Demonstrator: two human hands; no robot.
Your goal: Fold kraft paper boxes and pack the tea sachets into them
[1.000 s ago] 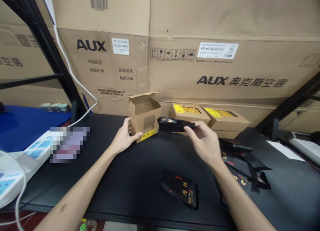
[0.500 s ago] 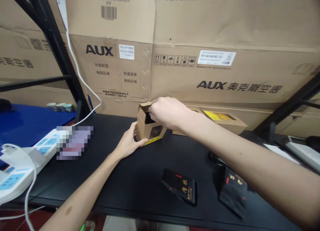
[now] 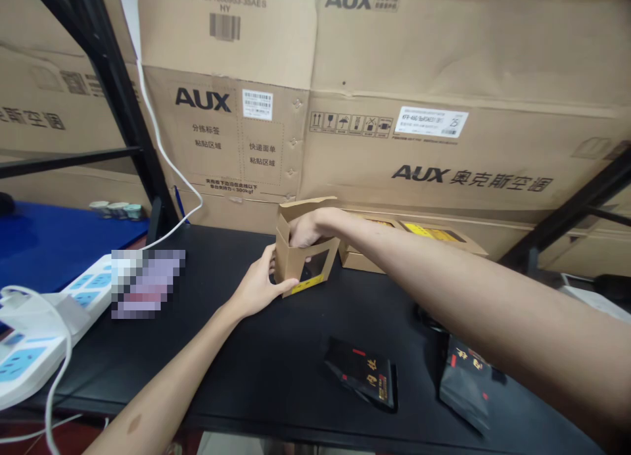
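Observation:
A small brown cardboard box (image 3: 290,264) with a window and a yellow strip stands upright on the black table, its top flap raised. My left hand (image 3: 259,277) grips its left side, thumb across the front and fingers round the back. Through the open top reaches my right hand (image 3: 305,230), its fingers mostly hidden by the front wall. Something dark shows behind the window, along with a bit of a fingertip. Two black packets with gold lettering lie nearer me: one packet (image 3: 362,373) in the middle, another packet (image 3: 466,383) further right, below my right forearm.
More brown boxes with yellow labels (image 3: 434,233) stand behind my right forearm, against large AUX cartons (image 3: 236,139). At the left lie a white power strip (image 3: 54,336) with cables and a blurred-out purple item (image 3: 152,284). Black metal posts (image 3: 113,80) frame the table.
My right hand has gone from above the box rim down into it. The back flap now shows upright. My left hand keeps its hold, and the view has shifted slightly.

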